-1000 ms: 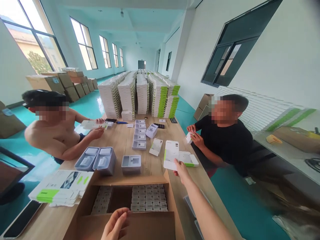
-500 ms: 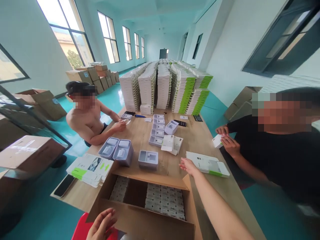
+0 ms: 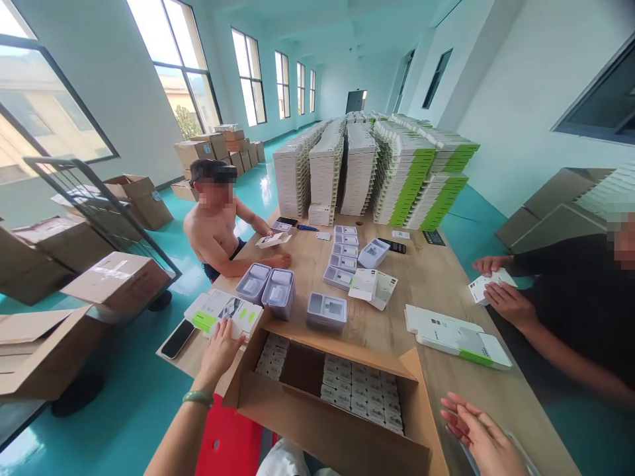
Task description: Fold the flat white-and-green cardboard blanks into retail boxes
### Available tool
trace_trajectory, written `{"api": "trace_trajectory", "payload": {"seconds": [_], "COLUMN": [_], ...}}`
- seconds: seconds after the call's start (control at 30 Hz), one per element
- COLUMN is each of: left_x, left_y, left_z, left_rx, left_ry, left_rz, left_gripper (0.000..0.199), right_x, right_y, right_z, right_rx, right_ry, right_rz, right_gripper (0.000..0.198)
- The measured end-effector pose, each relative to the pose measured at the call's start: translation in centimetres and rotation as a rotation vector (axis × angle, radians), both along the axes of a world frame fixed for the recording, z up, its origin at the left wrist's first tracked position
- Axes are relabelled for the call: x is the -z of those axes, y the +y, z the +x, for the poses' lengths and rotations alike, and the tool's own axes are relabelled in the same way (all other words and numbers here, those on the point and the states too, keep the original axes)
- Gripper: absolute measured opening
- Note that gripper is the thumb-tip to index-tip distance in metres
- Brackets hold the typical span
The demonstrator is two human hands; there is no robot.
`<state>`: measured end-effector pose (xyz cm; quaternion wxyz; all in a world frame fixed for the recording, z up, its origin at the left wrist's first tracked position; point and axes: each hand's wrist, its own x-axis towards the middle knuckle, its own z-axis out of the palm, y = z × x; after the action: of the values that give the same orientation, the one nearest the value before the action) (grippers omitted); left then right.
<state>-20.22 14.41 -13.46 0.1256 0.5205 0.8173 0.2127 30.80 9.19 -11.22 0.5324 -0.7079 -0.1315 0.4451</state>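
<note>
My left hand (image 3: 223, 350), a green bangle at its wrist, lies with fingers outstretched on a stack of flat white-and-green printed cartons (image 3: 227, 309). At the lower right, my right hand (image 3: 476, 428) hovers by the cardboard box's side, fingers apart and nothing in them. Between my hands stands the open cardboard box (image 3: 337, 423), holding rows of small white boxes (image 3: 362, 390) with a gap among them. Beyond it are a stack of plastic trays (image 3: 326, 311) and two taller tray stacks (image 3: 278, 294). More flat cartons (image 3: 456, 337) lie on the right of the table.
A phone (image 3: 177, 339) lies at the table's left corner. A co-worker on the left (image 3: 213, 231) holds a white carton; another on the right (image 3: 570, 297) handles a small white box (image 3: 489, 285). Tall carton stacks (image 3: 357, 172) line the far end. A trolley (image 3: 114, 231) stands left.
My left hand has moved up onto the left carton stack. My right hand has drawn back from the right cartons toward me. The view has swung left; the left co-worker's carton now shows broader.
</note>
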Motion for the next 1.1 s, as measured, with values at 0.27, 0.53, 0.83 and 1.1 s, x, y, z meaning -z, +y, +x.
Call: {"api": "trace_trajectory", "payload": {"seconds": [0.27, 0.53, 0.83, 1.1], "left_x": [-1.1, -10.1, -13.6, -14.4], "left_y": [-3.0, -5.3, -7.3, -8.7], "left_z": [-0.9, 0.2, 14.4, 18.4], "left_rx": [0.133, -0.199, 0.218, 0.353], "left_ry": [0.129, 0.092, -0.899, -1.222], "left_rz": [-0.002, 0.551, 0.298, 0.076], "left_gripper": [0.035, 0.028, 0.053, 0.058], "right_x": [-2.1, -4.7, -15.4, -17.2], "right_y": [-1.6, -1.8, -3.5, -1.7], "right_z": [-3.2, -6.2, -15.7, -14.8], "right_rx": [-0.119, -0.27, -0.868, -0.947], "right_ry": [-0.141, -0.194, -0.877, -1.174], "right_rz": [0.065, 0.13, 0.86, 0.57], "right_gripper": [0.047, 0.054, 0.028, 0.044]}}
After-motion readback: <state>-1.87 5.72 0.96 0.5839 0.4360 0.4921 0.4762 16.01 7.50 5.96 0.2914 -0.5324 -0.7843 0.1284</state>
